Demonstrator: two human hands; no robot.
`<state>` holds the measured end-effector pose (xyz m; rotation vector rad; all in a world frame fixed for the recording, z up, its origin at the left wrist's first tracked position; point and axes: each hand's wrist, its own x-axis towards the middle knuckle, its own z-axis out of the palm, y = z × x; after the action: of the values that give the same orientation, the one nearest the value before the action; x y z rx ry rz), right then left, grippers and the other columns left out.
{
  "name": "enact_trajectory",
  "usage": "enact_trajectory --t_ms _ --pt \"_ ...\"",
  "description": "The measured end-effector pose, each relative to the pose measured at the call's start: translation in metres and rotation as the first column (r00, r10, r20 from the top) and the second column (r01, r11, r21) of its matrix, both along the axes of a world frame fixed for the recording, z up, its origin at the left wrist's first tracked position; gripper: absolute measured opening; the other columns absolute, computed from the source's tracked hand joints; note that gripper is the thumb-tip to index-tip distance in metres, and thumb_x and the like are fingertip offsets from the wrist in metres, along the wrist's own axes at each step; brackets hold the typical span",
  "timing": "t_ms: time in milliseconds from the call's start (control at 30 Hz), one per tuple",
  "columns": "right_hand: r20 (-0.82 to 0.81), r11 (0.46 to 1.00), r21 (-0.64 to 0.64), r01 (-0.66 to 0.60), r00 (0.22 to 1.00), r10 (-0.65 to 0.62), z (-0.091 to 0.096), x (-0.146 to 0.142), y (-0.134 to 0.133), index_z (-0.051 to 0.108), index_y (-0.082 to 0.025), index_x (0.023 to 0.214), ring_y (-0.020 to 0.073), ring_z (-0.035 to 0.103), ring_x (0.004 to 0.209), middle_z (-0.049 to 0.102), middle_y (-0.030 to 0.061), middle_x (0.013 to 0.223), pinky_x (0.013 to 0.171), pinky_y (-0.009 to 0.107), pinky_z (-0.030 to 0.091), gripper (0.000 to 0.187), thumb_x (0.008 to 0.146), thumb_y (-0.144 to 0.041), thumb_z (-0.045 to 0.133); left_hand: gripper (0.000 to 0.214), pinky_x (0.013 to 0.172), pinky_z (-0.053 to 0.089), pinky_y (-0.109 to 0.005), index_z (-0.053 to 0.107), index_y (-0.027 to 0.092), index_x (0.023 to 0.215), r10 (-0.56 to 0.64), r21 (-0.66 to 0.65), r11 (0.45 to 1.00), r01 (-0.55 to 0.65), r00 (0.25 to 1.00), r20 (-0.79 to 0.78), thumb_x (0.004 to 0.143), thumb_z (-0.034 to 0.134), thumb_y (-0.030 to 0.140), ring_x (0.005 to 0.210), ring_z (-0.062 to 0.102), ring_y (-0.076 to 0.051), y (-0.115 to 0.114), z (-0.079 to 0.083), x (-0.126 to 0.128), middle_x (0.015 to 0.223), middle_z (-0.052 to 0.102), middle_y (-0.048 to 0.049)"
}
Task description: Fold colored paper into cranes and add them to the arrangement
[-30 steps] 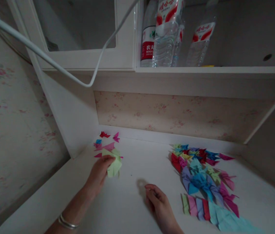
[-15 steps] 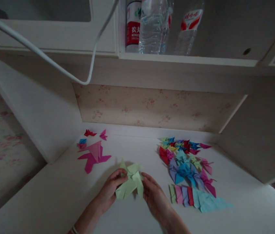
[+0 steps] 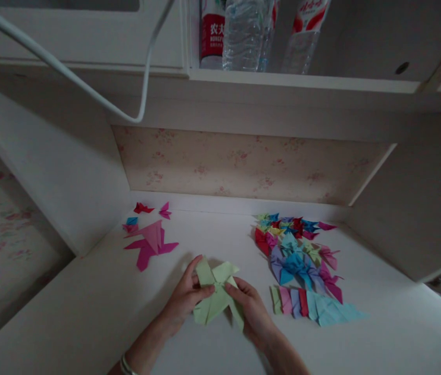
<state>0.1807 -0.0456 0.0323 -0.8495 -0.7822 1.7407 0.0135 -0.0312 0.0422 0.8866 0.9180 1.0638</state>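
Between my two hands, just above the white desk [image 3: 189,234], is a pale green folded paper [image 3: 220,297] with several flaps spreading from its middle. My left hand [image 3: 185,294] grips its left side, thumb on top near the centre and fingers behind the upper left flap. On the right side my right hand [image 3: 249,307] pinches it, the thumb pressed close to the centre. The fingers under the paper are partly hidden.
Pink and magenta folded papers [image 3: 152,245] lie at left, with smaller red and blue ones behind. Colourful origami [image 3: 294,265] is heaped at right, before a row of folded strips [image 3: 298,302]. Bottles [image 3: 243,36] stand on the shelf above; a white cable [image 3: 87,88] hangs at upper left.
The green paper has turned and its flaps are spread wider. Both thumbs have moved onto its middle. My view has tilted down slightly.
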Motion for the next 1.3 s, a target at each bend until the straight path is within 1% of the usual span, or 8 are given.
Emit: enact_trajectory --t_ms 67,200,367,533,767,967,1167,1300 --pt "0.016 1.0 0.018 -0.016 1.0 0.016 -0.003 -0.001 -0.001 0.068 -0.011 0.102 0.022 0.067 0.078 0.072 0.0101 0.086 0.073 0.032 0.05 0.035 0.076 -0.034 0.072 0.091 0.075 0.049 -0.034 0.027 0.022 0.141 -0.022 0.009 1.0 0.021 0.999 0.023 0.065 0.077 0.023 0.088 0.065 -0.026 0.0 -0.001 0.001 0.098 0.069 -0.0104" --pt "0.045 0.998 0.054 0.028 0.999 -0.03 -0.007 -0.001 -0.001 0.069 -0.011 0.094 0.0208 0.066 0.076 0.071 0.01 0.085 0.072 0.031 0.049 0.031 0.073 -0.034 0.074 0.059 0.075 0.049 -0.033 0.054 0.021 0.122 -0.049 0.005 0.999 0.048 0.996 0.079 0.067 0.074 0.022 0.088 0.065 -0.025 0.001 -0.002 0.003 0.099 0.069 -0.0091" --pt "0.037 0.994 0.074 0.079 0.996 -0.082 -0.011 -0.004 0.0 0.069 -0.014 0.092 0.0195 0.065 0.072 0.07 0.0073 0.08 0.068 0.03 0.049 0.027 0.074 -0.034 0.072 0.034 0.074 0.049 -0.032 0.065 0.02 0.104 -0.024 -0.02 0.999 0.026 0.994 0.109 0.072 0.071 0.031 0.085 0.065 -0.024 -0.001 -0.003 0.009 0.095 0.07 -0.008" --pt "0.071 0.99 0.138 0.036 0.996 -0.046 -0.006 -0.005 -0.004 0.069 -0.015 0.092 0.0197 0.064 0.072 0.069 0.0062 0.081 0.067 0.029 0.049 0.027 0.075 -0.036 0.071 0.032 0.071 0.049 -0.029 0.066 0.018 0.094 -0.012 0.093 0.995 0.018 0.998 -0.058 0.068 0.075 0.034 0.082 0.064 -0.023 -0.003 -0.003 0.014 0.088 0.071 -0.0077" --pt "0.108 0.991 0.134 0.029 0.993 -0.044 -0.008 -0.004 -0.006 0.069 -0.015 0.087 0.0193 0.064 0.069 0.069 0.0054 0.075 0.065 0.028 0.049 0.027 0.076 -0.039 0.07 0.027 0.071 0.049 -0.03 0.064 0.019 0.092 -0.02 0.092 0.995 0.027 0.997 -0.073 0.07 0.072 0.034 0.079 0.064 -0.022 -0.004 -0.001 0.015 0.085 0.07 -0.0064" --pt "0.156 0.991 0.121 0.058 0.985 -0.076 -0.015 -0.004 -0.004 0.07 -0.014 0.086 0.0211 0.065 0.07 0.07 0.0065 0.077 0.066 0.031 0.05 0.028 0.071 -0.037 0.074 0.029 0.06 0.047 -0.025 0.065 0.018 0.082 0.028 0.082 0.996 -0.019 0.994 -0.11 0.07 0.071 0.044 0.068 0.061 -0.018 -0.001 -0.007 0.014 0.073 0.066 -0.0036" --pt "0.216 0.979 0.2 0.025 0.974 -0.069 -0.008 -0.003 -0.006 0.071 -0.015 0.089 0.0219 0.064 0.077 0.071 0.0071 0.085 0.07 0.031 0.049 0.026 0.074 -0.036 0.072 0.04 0.064 0.047 -0.025 0.063 0.018 0.098 -0.043 0.118 0.991 0.063 0.986 -0.163 0.068 0.075 0.04 0.077 0.062 -0.02 -0.004 -0.005 0.011 0.082 0.068 -0.0054" --pt "0.101 0.982 0.186 0.007 0.995 -0.026 0.0 0.0 -0.008 0.069 -0.016 0.096 0.0215 0.063 0.081 0.07 0.0068 0.089 0.074 0.032 0.047 0.029 0.074 -0.033 0.073 0.04 0.065 0.049 -0.026 0.065 0.016 0.098 0.03 0.092 0.996 -0.011 0.979 -0.201 0.068 0.074 0.041 0.077 0.063 -0.021 -0.002 -0.008 0.01 0.083 0.07 -0.0058"
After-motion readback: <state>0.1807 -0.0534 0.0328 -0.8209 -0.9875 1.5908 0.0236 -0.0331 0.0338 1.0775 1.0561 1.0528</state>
